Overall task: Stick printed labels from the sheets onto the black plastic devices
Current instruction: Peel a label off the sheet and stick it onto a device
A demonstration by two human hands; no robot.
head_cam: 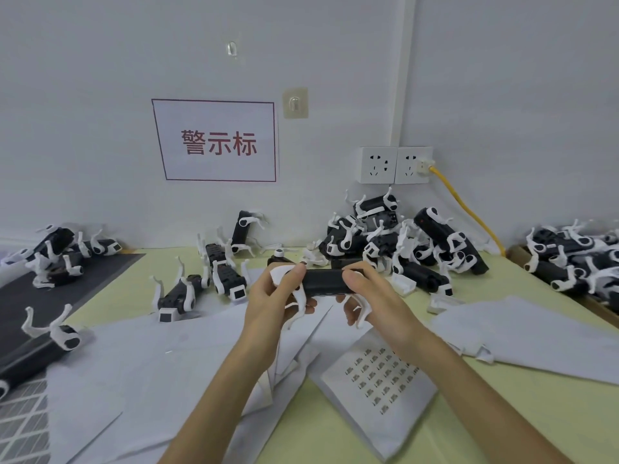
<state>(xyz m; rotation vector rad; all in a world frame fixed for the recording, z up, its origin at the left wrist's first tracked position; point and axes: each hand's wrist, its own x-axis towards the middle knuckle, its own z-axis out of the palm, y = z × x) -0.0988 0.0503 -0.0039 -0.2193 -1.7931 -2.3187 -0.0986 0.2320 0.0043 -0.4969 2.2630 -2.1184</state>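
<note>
Label sheet [378, 376] is lying on the table [321, 430], partly under the right forearm, print too small to read. Left hand [273, 301] and right hand [366, 293] are gripping one black device [326, 283] in the air, fingers hiding both ends. Behind, a device pile [402, 242] is resting by the wall [469, 95].

The left forearm [214, 396] and right forearm [469, 380] angle inward. The left grip [278, 298] and right grip [373, 296], fingers curled, thumbs on top, hold one black device [326, 283] by its ends.
</note>
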